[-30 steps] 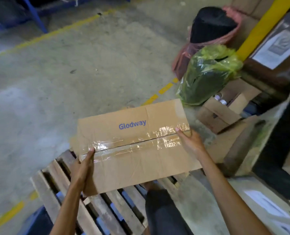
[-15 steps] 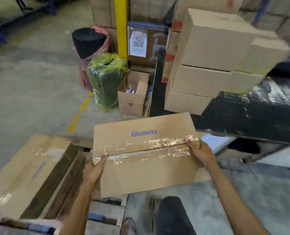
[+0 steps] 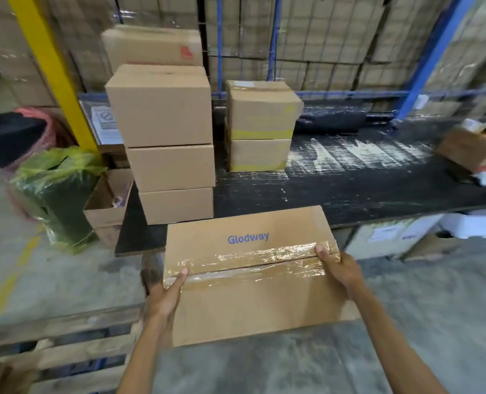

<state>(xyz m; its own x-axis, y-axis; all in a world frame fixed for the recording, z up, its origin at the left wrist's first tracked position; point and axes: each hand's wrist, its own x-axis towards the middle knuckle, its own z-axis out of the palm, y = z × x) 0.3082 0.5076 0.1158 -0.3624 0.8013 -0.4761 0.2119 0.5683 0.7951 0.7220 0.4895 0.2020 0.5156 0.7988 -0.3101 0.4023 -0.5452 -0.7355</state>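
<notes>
So the Glodway carton (image 3: pixel 250 302) is up in the air rn, carried flat w/ the taped seam on top. It's just short of the near edge of the black wrapped bench (image 3: pixel 364 191), above the concrete floor. Left hand (image 3: pixel 165 294) clamps the left end, thumb on the tape, the other fingers tucked under where I can't see them. Right hand (image 3: pixel 339 270) grips the right end the same way, fingertips over the top edge. Both hands are wrapped on the box, nothing loose.

My guess: it's going onto the bench. Free room looks like the bare patch right of the short two-box stack (image 3: pixel 260 126), or the near side in front of it. The tall three-box stack (image 3: pixel 169 143) hogs the left edge.

Tips imo:
- Hold it level and lift enough to clear the bench lip.
- Land the far edge first, then slide it in, no dropping.
- Pull the fingers out from under before it's fully down.
- The tape looks glossy, so thumbs could slip. Squeeze the cardboard ends, not the film.
- Mind the wooden pallet (image 3: pixel 74 351) at near left, trip hazard.
</notes>
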